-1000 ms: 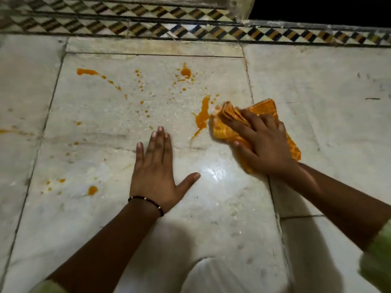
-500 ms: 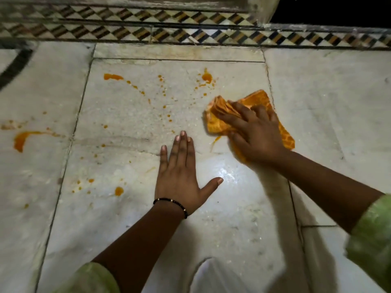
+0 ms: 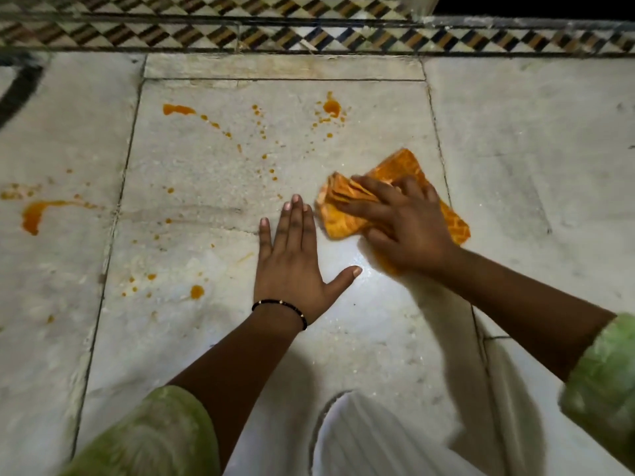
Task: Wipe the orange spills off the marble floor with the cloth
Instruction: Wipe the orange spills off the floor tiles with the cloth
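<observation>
1. Marble floor (image 3: 515, 149): white slabs carrying orange spills (image 3: 331, 107) left of and beyond the cloth.
2. Right hand (image 3: 403, 225): fingers spread nearly straight, pressing down on the cloth.
3. Left hand (image 3: 292, 266): lying flat, fingers straight, holding nothing.
4. Cloth (image 3: 395, 170): orange, bunched, lying on the central slab.

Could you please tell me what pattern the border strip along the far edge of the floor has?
The inlaid border strip shows a checkered diamond pattern in black, tan and white, seen in the head view.
</observation>
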A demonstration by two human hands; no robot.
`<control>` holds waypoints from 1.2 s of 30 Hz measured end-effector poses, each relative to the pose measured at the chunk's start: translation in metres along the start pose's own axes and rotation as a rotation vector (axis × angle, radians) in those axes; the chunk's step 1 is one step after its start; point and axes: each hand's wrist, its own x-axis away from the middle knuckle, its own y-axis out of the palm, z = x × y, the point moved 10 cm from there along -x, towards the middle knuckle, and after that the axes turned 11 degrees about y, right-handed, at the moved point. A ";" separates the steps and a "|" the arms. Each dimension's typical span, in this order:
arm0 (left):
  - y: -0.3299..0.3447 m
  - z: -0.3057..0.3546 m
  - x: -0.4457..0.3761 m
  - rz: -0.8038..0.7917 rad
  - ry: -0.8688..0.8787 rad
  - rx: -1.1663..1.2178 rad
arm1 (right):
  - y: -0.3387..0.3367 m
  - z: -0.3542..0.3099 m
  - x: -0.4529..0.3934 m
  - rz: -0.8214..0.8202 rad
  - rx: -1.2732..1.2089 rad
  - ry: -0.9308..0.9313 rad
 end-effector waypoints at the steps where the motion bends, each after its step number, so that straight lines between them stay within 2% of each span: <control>1: 0.000 0.000 0.000 -0.002 0.004 -0.005 | -0.003 0.008 0.019 0.025 -0.021 -0.017; 3: 0.002 -0.001 0.000 -0.013 0.003 -0.006 | -0.012 0.040 0.040 0.087 -0.044 0.058; 6: 0.002 -0.001 0.000 -0.023 -0.004 -0.011 | -0.020 0.097 0.021 0.140 -0.030 0.363; 9: 0.002 -0.002 0.001 -0.032 -0.007 -0.020 | -0.024 0.120 -0.033 0.083 -0.048 0.575; 11: 0.002 -0.002 0.002 -0.041 -0.009 -0.016 | -0.016 0.101 -0.059 -0.020 0.018 0.527; 13: 0.001 -0.001 0.001 -0.041 -0.008 -0.015 | -0.008 0.065 -0.057 -0.049 0.065 0.393; 16: 0.001 0.000 0.001 -0.033 -0.004 -0.014 | -0.007 0.021 -0.001 0.048 0.104 0.161; 19: 0.003 -0.002 0.000 -0.028 -0.002 -0.008 | -0.014 0.040 0.057 0.123 0.046 0.055; 21: 0.002 -0.002 0.001 -0.028 -0.005 -0.010 | -0.021 0.082 0.056 0.143 0.060 0.175; 24: 0.001 -0.001 0.001 -0.037 -0.011 -0.014 | -0.030 0.137 0.014 0.197 0.055 0.530; 26: 0.001 -0.001 0.002 -0.041 -0.019 -0.007 | -0.030 0.131 -0.026 0.156 0.033 0.590; 29: 0.001 -0.001 0.002 -0.046 -0.011 -0.002 | -0.014 0.070 -0.063 0.047 0.056 0.363; 32: 0.003 0.000 0.001 -0.064 -0.004 -0.002 | -0.005 0.022 -0.043 0.061 0.050 0.161; 36: -0.007 -0.003 -0.002 -0.033 0.019 0.039 | -0.012 0.043 -0.002 0.149 -0.007 0.037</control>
